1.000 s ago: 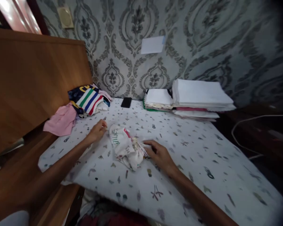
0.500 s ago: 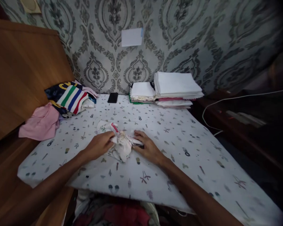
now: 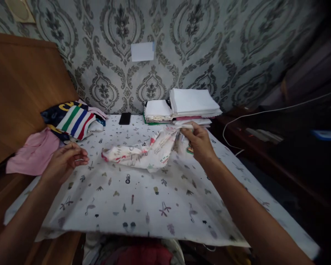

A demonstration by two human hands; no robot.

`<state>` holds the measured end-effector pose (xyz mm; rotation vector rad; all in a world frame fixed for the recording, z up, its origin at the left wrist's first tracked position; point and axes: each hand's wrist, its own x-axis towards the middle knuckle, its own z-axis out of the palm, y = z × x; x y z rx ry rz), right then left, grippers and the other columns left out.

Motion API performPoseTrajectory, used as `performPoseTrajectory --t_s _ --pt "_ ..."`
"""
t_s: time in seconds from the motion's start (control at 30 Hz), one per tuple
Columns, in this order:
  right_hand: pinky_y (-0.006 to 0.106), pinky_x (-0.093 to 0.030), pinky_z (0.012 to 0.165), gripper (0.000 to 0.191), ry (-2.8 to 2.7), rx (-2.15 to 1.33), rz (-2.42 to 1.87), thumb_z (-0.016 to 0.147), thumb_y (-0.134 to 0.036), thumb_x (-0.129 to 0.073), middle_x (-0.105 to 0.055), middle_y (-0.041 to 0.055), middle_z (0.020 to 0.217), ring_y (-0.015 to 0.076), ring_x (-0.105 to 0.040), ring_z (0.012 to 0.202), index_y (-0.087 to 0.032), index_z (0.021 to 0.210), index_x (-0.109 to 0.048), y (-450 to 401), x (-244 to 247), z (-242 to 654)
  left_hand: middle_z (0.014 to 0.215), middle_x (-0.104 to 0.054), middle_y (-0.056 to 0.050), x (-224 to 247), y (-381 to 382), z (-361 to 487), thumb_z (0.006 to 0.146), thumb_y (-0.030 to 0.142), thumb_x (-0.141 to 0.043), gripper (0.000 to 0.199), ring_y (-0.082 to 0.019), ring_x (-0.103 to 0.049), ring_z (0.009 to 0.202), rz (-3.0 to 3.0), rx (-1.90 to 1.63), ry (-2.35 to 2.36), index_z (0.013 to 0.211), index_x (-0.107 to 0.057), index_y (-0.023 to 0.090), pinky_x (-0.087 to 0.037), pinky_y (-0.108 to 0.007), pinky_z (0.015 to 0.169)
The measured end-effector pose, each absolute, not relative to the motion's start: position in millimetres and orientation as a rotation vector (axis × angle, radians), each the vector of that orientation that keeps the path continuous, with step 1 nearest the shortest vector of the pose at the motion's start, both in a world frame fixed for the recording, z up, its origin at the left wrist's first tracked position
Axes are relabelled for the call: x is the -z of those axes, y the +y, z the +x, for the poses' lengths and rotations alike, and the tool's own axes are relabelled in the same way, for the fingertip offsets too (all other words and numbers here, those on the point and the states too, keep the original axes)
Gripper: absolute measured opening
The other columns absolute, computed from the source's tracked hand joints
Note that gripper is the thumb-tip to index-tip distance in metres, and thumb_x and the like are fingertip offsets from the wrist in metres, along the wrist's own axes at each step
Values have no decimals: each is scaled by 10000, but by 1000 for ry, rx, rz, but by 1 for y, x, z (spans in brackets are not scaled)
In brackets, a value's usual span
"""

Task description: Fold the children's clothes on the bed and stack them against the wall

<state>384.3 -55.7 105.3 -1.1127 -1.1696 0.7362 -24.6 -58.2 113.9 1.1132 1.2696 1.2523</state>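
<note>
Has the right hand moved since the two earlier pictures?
Yes. Judged against the white card on the wall, the right hand has shifted rightward and higher in the view, holding one end of the printed cloth.

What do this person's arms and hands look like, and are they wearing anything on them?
The left hand and right hand are ordinary bare human hands, without gloves. No sleeve shows along the left forearm or right forearm. I can see no watch, bracelet, cable or marking; small details are too blurred to tell.
</note>
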Motion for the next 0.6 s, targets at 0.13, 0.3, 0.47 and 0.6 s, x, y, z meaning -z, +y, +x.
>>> performPoseTrajectory --t_s 0.13,0.3,0.47,0.6 --pt "269 -460 573 230 -1307 -798 -1100 756 -444 -723 -594 -19 701 147 -536 619 -237 800 -636 -69 -120 378 734 -676 -9 -92 -55 -7 647 409 -780 326 -170 -661 649 1209 -1130 1257 741 -558 189 -566 -274 567" --pt "288 -519 733 180 -2118 -1228 -714 928 -303 -576 -669 38 962 152 -619 827 -229 971 -734 -131 -112 327 1016 -688 -62 -81 -52 29 852 509 -616 317 -238 -653 943 1917 -797 1231 974 -634 217 -543 -336 781" --pt "279 -507 867 283 -2355 -1385 -360 1003 -291 -463 -700 105 980 164 -639 952 -148 988 -707 -179 -91 294 1162 -641 -83 -65 -47 43 869 480 -574 401 -240 -622 935 2299 -476 1203 1182 -601 231 -504 -334 782" --pt "284 -511 849 397 -2248 -1362 -520 1048 -359 -353 -737 106 1012 159 -674 912 -150 1121 -682 -190 -98 302 916 -685 -31 -59 -46 35 845 409 -565 239 -212 -619 810 2246 -415 1226 973 -669 235 -480 -294 720"
